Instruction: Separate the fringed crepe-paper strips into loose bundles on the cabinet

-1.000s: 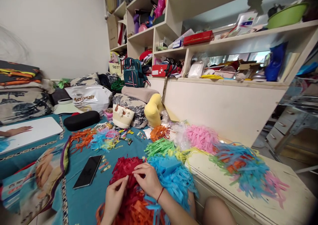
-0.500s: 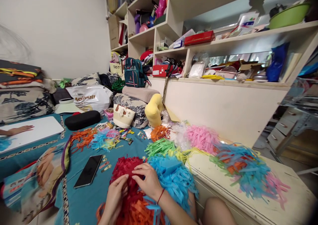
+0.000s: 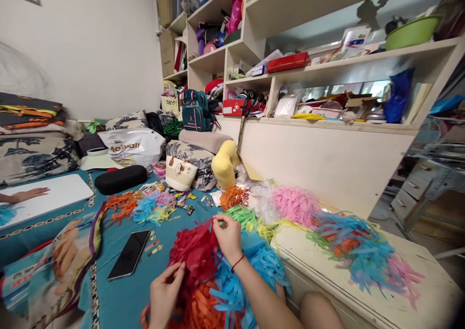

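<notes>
Between my hands is a bunch of red tissue paper (image 3: 196,251) with fringed edges, partly spread out. My right hand (image 3: 228,237), a red cord round its wrist, pinches the upper right edge of the red tissue paper and holds it raised. Lower on the left, my left hand (image 3: 167,285) has its thumb and forefinger closed on the near left edge of the same paper. Orange paper strips (image 3: 207,307) lie beneath, close to my lap. Fringed blue tissue paper (image 3: 265,266) is heaped to the right, partly behind my right forearm.
A phone (image 3: 129,255) lies on the teal cloth to the left. Green paper strips (image 3: 241,216) and a pink fringed bunch (image 3: 296,203) sit beyond. More mixed strips rest on the cream cabinet (image 3: 308,251). At far left, another person's hand (image 3: 34,193) lies on a white board (image 3: 69,188).
My hands have moved apart. The right one has gone up and right, lifting an edge of the red tissue paper, and the left has dropped slightly. The red paper is more spread.
</notes>
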Demonstrator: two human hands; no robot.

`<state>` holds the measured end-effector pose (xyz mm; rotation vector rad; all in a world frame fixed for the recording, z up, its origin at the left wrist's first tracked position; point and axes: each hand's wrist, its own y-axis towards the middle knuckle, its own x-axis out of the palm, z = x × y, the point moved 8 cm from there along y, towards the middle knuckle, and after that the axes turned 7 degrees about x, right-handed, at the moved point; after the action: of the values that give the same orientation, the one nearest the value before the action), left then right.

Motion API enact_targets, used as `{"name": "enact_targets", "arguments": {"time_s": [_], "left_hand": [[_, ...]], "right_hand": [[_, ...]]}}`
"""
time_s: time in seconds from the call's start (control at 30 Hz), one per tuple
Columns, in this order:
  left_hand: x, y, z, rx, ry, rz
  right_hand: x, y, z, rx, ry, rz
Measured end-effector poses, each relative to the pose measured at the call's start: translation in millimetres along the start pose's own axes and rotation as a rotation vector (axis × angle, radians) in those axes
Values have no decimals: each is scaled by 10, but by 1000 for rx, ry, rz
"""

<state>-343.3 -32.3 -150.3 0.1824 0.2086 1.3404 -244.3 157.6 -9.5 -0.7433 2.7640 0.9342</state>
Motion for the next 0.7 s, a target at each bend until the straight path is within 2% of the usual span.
{"name": "enact_targets", "arguments": {"time_s": [0.1, 0.17, 0.3, 0.37, 0.43, 0.5, 0.57, 0.63, 0.7], "left_hand": [[-49, 14, -60, 4, 59, 3], [-81, 31, -106, 8, 101, -11], [-96, 111, -135, 32, 172, -140], [-61, 135, 15, 86, 235, -210], [2, 86, 425, 261, 328, -192], [150, -136, 1103, 581, 337, -117], [403, -507, 1809, 873, 231, -105], [763, -906, 2404, 1094, 147, -238], [1087, -1199, 2823, 1191, 90, -395]], "right_hand": [[-281, 317, 8, 30, 45, 109], [-555, 510, -17, 28, 54, 178], [-1291, 713, -261, -46, 9, 282], [-1648, 656, -495, -116, -54, 284], [-1911, 485, -764, -194, -145, 248], [-2069, 234, -1016, -263, -243, 194], [-2164, -52, -1217, -311, -329, 142], [-2238, -340, -1369, -362, -431, 87], [-2361, -600, -1445, -395, -516, 40]]}}
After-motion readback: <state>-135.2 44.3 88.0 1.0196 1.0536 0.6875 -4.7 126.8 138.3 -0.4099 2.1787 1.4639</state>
